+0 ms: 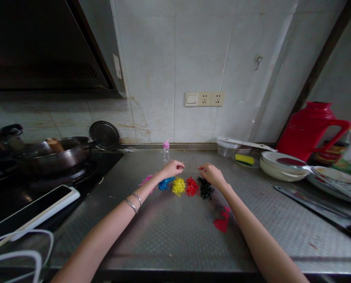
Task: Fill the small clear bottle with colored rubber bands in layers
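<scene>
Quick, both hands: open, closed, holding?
Left hand: partly curled; too small to tell whether it holds anything.
Right hand: partly curled; any hold can't be told either.

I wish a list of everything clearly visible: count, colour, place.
Counter: 1, grey, centre
Wall: 1, grey, behind
Piles: 5; pink, blue, yellow, red, black; counter
Bottle: 1, clear-pink, behind piles
Scrap: 1, red, before piles
Tub: 1, clear, counter
Handle: 1, white, at tub
Sponge: 1, yellow, beside tub
Flask: 1, red, right
Dishes: several, whitish, right
Long tool: 1, dark, right
Switch: 1, cream, wall
Sockets: 2, cream, wall
Hook: 1, silver, wall
Hood: 1, dark, left
Hob: 1, black, left
Cookware: several, metallic, hob
Disc: 1, dark, wall
Device: 1, white-black, left
Cable: count unclear, white, left
Bracelets: 2, silver, left arm
Left hand: 1, bare, by piles
Right hand: 1, bare, by piles
</scene>
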`<action>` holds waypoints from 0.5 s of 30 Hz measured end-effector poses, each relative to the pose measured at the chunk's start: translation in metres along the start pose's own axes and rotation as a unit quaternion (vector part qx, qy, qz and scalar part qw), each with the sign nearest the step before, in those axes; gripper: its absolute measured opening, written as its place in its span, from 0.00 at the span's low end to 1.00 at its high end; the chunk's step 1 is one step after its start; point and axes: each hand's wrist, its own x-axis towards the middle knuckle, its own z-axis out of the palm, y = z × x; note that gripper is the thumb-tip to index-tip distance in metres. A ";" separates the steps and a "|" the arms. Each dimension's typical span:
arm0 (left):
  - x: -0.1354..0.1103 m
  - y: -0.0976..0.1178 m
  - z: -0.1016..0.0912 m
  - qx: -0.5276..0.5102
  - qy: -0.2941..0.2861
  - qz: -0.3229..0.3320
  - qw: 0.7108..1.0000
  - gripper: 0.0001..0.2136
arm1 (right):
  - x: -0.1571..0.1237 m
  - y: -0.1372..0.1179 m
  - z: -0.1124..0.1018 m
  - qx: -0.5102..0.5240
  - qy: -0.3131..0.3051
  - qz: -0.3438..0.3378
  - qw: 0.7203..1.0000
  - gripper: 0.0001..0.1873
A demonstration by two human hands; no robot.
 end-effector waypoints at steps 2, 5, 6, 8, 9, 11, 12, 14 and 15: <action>-0.005 -0.007 -0.017 -0.065 0.029 -0.045 0.996 0.12 | 0.000 0.000 0.001 0.002 0.002 0.000 1.000 0.15; -0.014 -0.013 -0.043 -0.134 0.103 -0.113 0.979 0.10 | 0.001 -0.001 0.004 0.014 0.001 -0.002 1.000 0.15; -0.017 -0.014 -0.051 -0.154 0.125 -0.139 0.970 0.11 | 0.002 -0.001 0.006 0.021 0.001 0.000 1.000 0.15; -0.023 -0.014 -0.065 -0.183 0.149 -0.184 0.954 0.11 | 0.005 -0.003 0.010 0.037 0.000 0.004 0.999 0.15; -0.025 -0.014 -0.070 -0.193 0.154 -0.201 0.948 0.11 | 0.007 -0.004 0.013 0.044 -0.002 0.006 0.999 0.15; -0.028 -0.015 -0.079 -0.206 0.160 -0.225 0.939 0.12 | 0.011 -0.007 0.018 0.054 -0.006 -0.001 0.999 0.15; -0.029 -0.016 -0.082 -0.211 0.163 -0.235 0.935 0.12 | 0.014 -0.009 0.021 0.057 -0.008 -0.008 0.998 0.15; -0.032 -0.021 -0.087 -0.219 0.168 -0.257 0.926 0.12 | 0.019 -0.012 0.026 0.060 -0.013 -0.021 0.998 0.15; -0.033 -0.024 -0.089 -0.222 0.170 -0.270 0.922 0.12 | 0.023 -0.013 0.028 0.060 -0.018 -0.023 0.998 0.15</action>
